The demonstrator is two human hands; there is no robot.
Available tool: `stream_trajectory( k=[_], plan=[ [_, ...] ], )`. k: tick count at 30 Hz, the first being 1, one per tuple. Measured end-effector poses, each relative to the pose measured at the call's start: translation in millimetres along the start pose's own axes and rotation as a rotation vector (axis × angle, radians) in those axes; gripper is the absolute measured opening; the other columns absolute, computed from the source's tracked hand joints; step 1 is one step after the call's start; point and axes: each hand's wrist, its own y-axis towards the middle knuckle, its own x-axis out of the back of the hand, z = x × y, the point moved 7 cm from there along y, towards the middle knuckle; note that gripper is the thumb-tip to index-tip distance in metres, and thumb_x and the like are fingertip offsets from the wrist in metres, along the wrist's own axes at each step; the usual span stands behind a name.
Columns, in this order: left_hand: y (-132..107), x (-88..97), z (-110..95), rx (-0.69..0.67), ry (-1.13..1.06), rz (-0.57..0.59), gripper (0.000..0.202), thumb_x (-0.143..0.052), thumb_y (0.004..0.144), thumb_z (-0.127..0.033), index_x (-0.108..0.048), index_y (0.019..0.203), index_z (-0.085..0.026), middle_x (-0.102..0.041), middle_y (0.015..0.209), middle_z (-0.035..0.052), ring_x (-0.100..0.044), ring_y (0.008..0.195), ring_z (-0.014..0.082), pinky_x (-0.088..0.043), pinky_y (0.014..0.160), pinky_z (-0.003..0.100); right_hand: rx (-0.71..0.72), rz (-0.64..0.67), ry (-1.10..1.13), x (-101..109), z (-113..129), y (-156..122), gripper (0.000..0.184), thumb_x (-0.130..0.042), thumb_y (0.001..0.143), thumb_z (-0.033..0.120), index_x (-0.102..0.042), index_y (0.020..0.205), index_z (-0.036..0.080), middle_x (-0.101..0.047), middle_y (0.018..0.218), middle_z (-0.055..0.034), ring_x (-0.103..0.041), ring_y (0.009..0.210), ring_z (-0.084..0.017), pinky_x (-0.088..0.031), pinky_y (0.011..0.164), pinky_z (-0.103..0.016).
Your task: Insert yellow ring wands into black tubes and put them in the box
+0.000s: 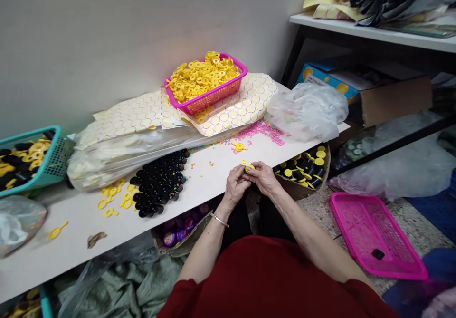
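Note:
Both hands meet over the table's front edge, fingers closed around a small yellow plastic ring piece [249,167] with a short stem pointing up and left. My left hand [235,184] pinches it from the left, a bangle on that wrist. From the other side, my right hand [262,177] grips its right part; the fingers cover some of it. A similar yellow ring piece [240,147] lies on the table just beyond. Left of the hands stand many black cups [158,180] in a tight cluster, with loose yellow rings [126,197] beside them.
A pink basket [213,94] heaped with yellow rings rests on sticker sheets [242,106]. Pink beads [265,131] are scattered near a plastic bag [309,111]. Below right, a box [302,192] holds black and yellow pieces. A teal basket [57,159] stands far left; another pink basket [395,242] is on the floor.

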Motion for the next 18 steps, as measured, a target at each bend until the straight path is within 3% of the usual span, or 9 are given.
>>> stream_trajectory(
  k=[3,6,9,14,18],
  plan=[
    [-16.2,-13.0,-14.5,-0.109,0.107,-0.044,0.034,-0.069,0.065,-0.022,-0.067,0.099,-0.021,-0.065,0.101,0.0058,-0.055,0.099,0.0203,-0.043,0.092,0.039,-0.058,0.04,0.025,6.8,-2.6,-23.3,0.045,-0.087,0.046,0.021,-0.054,0.076,0.017,-0.064,0.067,0.0034,-0.063,0.056,-0.01,-0.056,0.055,-0.021],
    [-28.4,-28.8,-23.7,-0.134,0.134,-0.03,0.02,-0.066,0.069,-0.022,-0.068,0.089,-0.021,-0.065,0.087,0.0037,-0.055,0.089,0.0184,-0.045,0.086,0.037,-0.137,0.046,0.007,18.0,-4.3,-49.1,0.046,-0.086,0.049,0.026,-0.056,0.083,0.016,-0.063,0.07,0.003,-0.06,0.058,-0.008,-0.051,0.052,-0.018],
    [-38.3,-43.9,-30.9,-0.104,0.095,0.066,0.016,-0.068,0.069,-0.026,-0.069,0.084,-0.021,-0.065,0.085,0.0036,-0.055,0.091,0.0193,-0.045,0.087,0.038,-0.166,0.028,-0.025,34.9,1.4,-72.5,0.045,-0.085,0.052,0.028,-0.056,0.086,0.018,-0.061,0.073,0.0042,-0.057,0.061,-0.007,-0.05,0.053,-0.019],
    [-54.8,-67.3,-44.1,-0.054,0.054,0.251,0.03,-0.076,0.065,-0.04,-0.071,0.087,-0.02,-0.064,0.101,0.0076,-0.051,0.105,0.0223,-0.041,0.096,0.042,-0.256,0.142,-0.059,63.5,11.4,-104.0,0.043,-0.081,0.059,0.04,-0.057,0.088,0.019,-0.062,0.083,0.0015,-0.062,0.068,-0.011,-0.056,0.06,-0.029],
    [-67.3,-93.9,-49.9,-0.086,0.083,0.419,0.032,-0.079,0.061,-0.042,-0.072,0.084,-0.021,-0.064,0.105,0.0079,-0.048,0.113,0.0251,-0.036,0.103,0.047,-0.322,0.137,-0.135,87.0,11.5,-120.3,0.049,-0.083,0.054,0.039,-0.059,0.09,0.016,-0.062,0.075,0.0009,-0.062,0.06,-0.011,-0.055,0.054,-0.025]
  ],
)
